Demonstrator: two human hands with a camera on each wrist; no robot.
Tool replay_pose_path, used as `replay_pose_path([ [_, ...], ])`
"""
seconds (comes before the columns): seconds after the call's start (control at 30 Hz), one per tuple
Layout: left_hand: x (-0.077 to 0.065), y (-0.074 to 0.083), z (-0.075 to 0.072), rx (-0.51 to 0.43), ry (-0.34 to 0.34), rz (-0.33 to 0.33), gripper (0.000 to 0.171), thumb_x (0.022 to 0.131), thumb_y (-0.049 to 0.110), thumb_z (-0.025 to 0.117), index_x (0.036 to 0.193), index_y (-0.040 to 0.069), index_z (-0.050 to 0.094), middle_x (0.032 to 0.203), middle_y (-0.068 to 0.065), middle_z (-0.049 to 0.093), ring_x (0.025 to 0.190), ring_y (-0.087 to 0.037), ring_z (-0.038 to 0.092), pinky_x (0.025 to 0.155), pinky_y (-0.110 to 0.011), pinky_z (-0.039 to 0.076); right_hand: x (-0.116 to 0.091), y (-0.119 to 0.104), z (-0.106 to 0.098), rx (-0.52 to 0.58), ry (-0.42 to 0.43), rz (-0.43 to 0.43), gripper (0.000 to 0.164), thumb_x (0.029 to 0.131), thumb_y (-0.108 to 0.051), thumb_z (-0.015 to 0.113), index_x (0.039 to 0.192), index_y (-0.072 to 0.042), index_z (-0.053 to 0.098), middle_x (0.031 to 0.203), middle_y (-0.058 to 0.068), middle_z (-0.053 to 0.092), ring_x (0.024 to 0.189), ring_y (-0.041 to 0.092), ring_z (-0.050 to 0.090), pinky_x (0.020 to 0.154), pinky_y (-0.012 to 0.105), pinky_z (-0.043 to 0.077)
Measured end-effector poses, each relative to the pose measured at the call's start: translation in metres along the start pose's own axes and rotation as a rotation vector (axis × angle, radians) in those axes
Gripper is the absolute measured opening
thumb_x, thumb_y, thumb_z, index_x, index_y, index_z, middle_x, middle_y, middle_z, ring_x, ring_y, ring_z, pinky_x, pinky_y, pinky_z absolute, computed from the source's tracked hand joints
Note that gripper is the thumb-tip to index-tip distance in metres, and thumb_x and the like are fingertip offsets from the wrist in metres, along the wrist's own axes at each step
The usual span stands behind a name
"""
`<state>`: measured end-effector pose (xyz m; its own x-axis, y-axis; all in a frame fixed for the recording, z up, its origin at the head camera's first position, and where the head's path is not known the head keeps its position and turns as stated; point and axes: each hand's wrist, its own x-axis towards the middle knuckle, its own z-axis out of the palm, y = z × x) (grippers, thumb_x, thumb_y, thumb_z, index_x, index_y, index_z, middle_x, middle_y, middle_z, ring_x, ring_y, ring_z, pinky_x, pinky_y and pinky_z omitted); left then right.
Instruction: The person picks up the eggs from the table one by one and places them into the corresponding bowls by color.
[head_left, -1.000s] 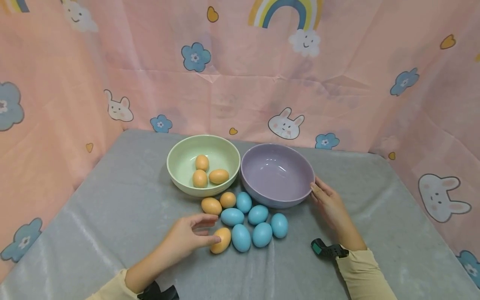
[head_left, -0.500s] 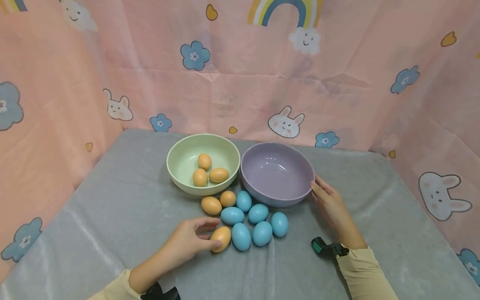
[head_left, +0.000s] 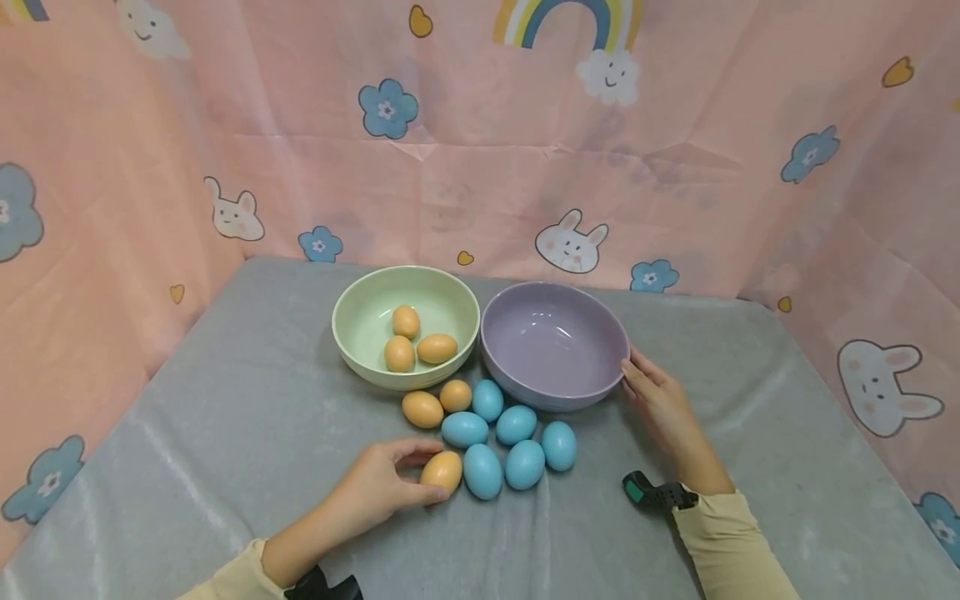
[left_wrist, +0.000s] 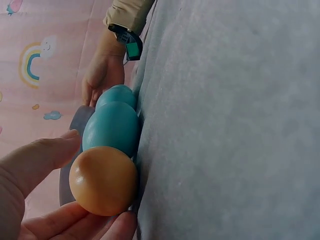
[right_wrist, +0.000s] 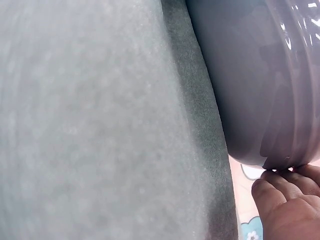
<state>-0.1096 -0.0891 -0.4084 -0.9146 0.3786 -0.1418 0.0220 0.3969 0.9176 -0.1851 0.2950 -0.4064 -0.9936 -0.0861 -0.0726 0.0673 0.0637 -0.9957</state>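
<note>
My left hand [head_left: 378, 487] is curved round a yellow egg [head_left: 441, 472] on the table, thumb on the near side and fingers behind. In the left wrist view, fingertips touch this egg [left_wrist: 102, 181]; the thumb tip lies close to it. My right hand [head_left: 663, 417] rests at the right side of the purple bowl [head_left: 551, 358], its fingertips against the outer wall. Several blue eggs [head_left: 483, 472] and two more yellow eggs [head_left: 422, 410] lie on the table before the bowls. The green bowl [head_left: 360, 333] contains three yellow eggs [head_left: 437, 348].
The two bowls stand side by side towards the back of the grey cloth-covered table [head_left: 247, 400]. A pink patterned curtain [head_left: 465, 183] encloses the back and sides. A black strap device [head_left: 660, 493] sits on the right wrist.
My left hand has moved slightly right, its thumb and fingers coming further round the nearest yellow egg. One egg in the green bowl has rocked a little. The right hand stays at the purple bowl.
</note>
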Motion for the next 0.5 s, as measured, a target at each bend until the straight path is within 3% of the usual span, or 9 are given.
replay_pose_path([
  [0.5,0.0008,-0.0003,-0.0003,-0.012,0.017,-0.027,0.045,0.076,0.021,0.086,0.118,0.010,0.072,0.118,-0.007,0.073,0.111,-0.025,0.067,0.082,-0.029,0.056,0.0000,-0.0007,-0.0012,-0.004,-0.005,0.004,0.066,0.107,-0.025,0.045,0.157,0.002,0.011,0.167,0.014,0.007,0.154,0.026,0.011,0.120,0.026,0.025],
])
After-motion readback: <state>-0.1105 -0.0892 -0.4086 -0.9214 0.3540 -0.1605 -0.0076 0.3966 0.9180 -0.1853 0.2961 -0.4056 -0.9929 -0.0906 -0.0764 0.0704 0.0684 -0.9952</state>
